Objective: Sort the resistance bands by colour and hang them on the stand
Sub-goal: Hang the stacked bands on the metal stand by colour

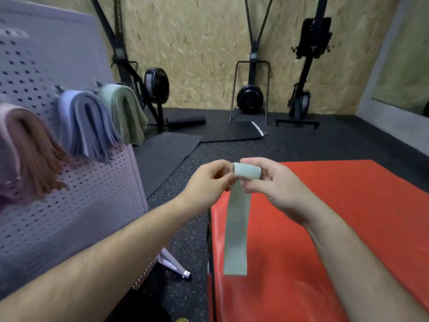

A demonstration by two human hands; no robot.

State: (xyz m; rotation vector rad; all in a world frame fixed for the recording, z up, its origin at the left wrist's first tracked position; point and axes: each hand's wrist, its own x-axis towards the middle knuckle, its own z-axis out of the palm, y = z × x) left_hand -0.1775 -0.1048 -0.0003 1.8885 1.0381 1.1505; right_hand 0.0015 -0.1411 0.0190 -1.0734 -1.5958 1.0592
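A pale green resistance band (pixel 236 231) hangs down in front of me over the red mat. Its top loop wraps round the fingers of my right hand (pixel 271 182), which grips it. My left hand (pixel 209 180) pinches the band's top left edge. On the left stands a lilac pegboard stand (pixel 76 217). Three bunches hang on its hooks: brown-pink bands (pixel 34 154), blue-lilac bands (pixel 88 122) and green bands (pixel 125 110) at the stand's right end.
A red mat (pixel 336 228) covers the floor below my hands. Black mats (pixel 167 149) lie on the speckled rubber floor behind. Rowing machines (pixel 251 94) stand upright against the chipboard wall. The stand's foot (pixel 174 266) juts out at floor level.
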